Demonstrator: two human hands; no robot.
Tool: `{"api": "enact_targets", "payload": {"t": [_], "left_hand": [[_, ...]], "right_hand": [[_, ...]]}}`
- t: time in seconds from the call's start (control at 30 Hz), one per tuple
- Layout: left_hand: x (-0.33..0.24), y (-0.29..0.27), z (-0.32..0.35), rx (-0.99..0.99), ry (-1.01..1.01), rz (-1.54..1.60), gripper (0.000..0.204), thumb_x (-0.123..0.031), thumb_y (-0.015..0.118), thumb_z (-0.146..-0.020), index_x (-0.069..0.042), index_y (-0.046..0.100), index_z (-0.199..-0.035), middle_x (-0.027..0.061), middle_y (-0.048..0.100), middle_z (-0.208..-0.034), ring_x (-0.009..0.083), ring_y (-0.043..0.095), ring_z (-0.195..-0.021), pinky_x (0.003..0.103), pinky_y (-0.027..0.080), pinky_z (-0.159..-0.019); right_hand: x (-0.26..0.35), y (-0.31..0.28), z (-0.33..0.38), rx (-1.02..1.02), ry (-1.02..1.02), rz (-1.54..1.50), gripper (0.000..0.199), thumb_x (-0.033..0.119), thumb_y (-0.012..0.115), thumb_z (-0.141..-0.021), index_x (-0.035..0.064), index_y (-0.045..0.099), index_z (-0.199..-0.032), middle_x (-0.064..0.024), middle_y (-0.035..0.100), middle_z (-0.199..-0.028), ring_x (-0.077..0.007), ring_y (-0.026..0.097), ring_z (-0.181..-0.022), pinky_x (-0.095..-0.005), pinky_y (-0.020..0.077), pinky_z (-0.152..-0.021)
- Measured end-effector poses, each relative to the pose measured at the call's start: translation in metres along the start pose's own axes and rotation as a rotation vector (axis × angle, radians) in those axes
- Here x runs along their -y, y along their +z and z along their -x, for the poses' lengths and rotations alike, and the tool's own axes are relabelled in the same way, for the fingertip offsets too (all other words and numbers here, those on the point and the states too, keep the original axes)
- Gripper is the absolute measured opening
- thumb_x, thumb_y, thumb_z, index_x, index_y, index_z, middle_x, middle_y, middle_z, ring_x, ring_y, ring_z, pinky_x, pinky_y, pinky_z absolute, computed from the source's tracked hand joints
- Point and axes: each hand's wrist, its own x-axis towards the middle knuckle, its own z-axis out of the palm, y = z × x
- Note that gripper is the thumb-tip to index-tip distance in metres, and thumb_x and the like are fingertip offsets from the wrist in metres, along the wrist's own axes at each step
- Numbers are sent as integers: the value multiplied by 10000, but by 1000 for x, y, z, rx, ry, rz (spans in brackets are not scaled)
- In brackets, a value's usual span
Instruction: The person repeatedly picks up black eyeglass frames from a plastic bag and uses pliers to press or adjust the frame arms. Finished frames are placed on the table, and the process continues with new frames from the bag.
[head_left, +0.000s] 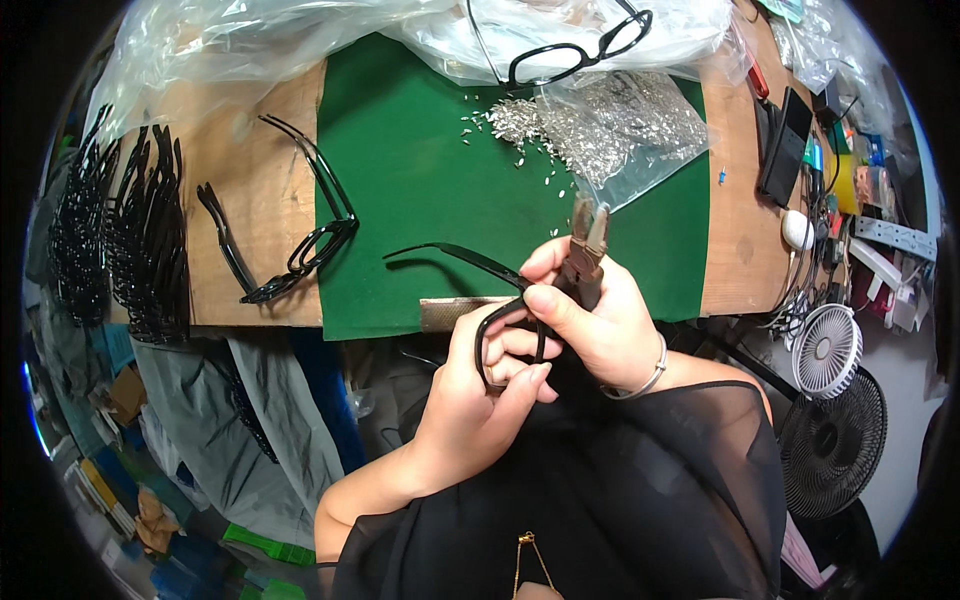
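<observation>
My left hand [462,415] is closed round the rim of a black glasses frame [482,345], its fingers passing through the lens opening. One temple arm [465,256] of that frame points away to the left over the green mat. At the hinge corner, the thumb and a finger of my right hand [612,325] pinch the frame. The same right hand also grips a pair of pliers [585,250], jaws pointing away from me. Beyond the pliers lie a clear bag [645,135] of small silvery metal pieces and a loose heap [515,120] of them.
A green mat [420,150] covers the middle of the wooden table [250,180]. Other black glasses lie at the left [345,226] and far edge [560,76]. Stacked black frames [150,240] hang over the left side. At right are a phone [785,148], cables and fans [826,350].
</observation>
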Motion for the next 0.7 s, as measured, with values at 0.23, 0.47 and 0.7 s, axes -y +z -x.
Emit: {"api": "enact_targets", "payload": {"t": [0.23, 0.47, 0.7], "left_hand": [[4, -3, 8, -14, 113, -232, 432, 60, 515, -803, 57, 321, -1190, 128, 567, -959, 126, 594, -762, 234, 505, -637], [-25, -22, 27, 51, -93, 9, 430, 82, 495, -814, 60, 316, -1204, 124, 571, -1003, 96, 577, -731, 212, 486, -682], [-25, -17, 36, 5, -49, -48, 369, 74, 506, -813, 75, 391, -1164, 139, 587, -979, 88, 577, -715, 209, 493, -647]], "right_hand": [[1, -2, 3, 59, 6, -56, 225, 103, 596, -823, 16, 464, -983, -21, 519, -822, -67, 501, -699, -213, 438, -613], [5, -37, 4, 300, -549, 977, 234, 46, 645, -650, 41, 524, -849, -101, 531, -749, -271, 534, -699, -315, 440, -621], [14, -30, -5, 508, -492, 1103, 230, 112, 634, -679, 60, 493, -853, -99, 529, -796, -279, 529, -778, -354, 431, -680]]}}
